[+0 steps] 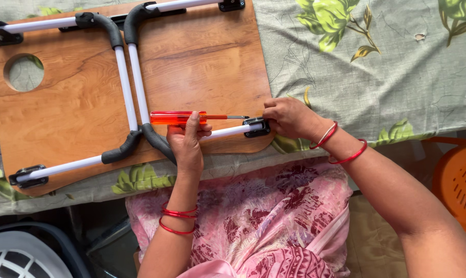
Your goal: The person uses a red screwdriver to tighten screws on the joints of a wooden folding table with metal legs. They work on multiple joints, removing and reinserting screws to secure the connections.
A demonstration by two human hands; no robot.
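Pink floral cloth (274, 216) over my lap; left hand (187, 141) grips the light, rigid orange-handled screwdriver (192, 118) by its slick handle, right hand (289, 117) pinching the black leg bracket (257, 128).

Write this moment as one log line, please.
left hand: holds orange screwdriver, tip at black bracket | right hand: fingers at bracket | wooden folding table: upside down on floral cloth

I count near my hands: 1 screwdriver (184, 118) | 1 wooden tabletop (202, 62) | 4 black brackets (257, 127) | 4 red bangles (178, 212)
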